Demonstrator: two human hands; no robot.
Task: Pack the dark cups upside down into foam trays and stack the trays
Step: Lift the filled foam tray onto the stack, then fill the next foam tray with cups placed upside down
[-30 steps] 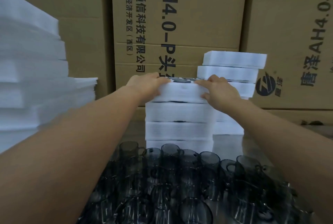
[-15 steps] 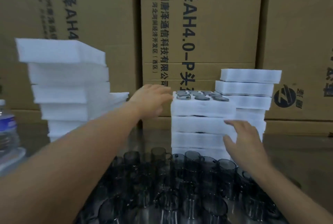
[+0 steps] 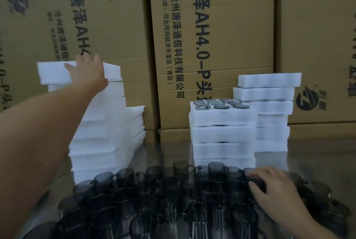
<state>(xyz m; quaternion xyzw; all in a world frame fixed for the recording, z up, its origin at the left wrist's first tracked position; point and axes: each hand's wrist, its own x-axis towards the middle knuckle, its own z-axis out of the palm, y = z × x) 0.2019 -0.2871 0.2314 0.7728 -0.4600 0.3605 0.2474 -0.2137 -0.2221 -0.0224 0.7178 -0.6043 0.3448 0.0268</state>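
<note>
White rectangular foam tray (image 3: 52, 73) under your spread left hand (image 3: 86, 75): pinch only that one. Right hand (image 3: 277, 190) curls round dark translucent cup (image 3: 257, 183).

We find readable print only on the cartons behind the hands. The middle carton (image 3: 212, 46), beyond and between the left hand (image 3: 87, 74) and right hand (image 3: 273, 186), carries sideways "唐泽AH4.0-P头", "沧州唐泽通信科技有限公司" and "地址:河北河间经济开发区(西区)". The left carton (image 3: 77, 17), above the left hand, shows "唐泽AH4". The right carton (image 3: 317, 36) has print too cut off to read.
</note>
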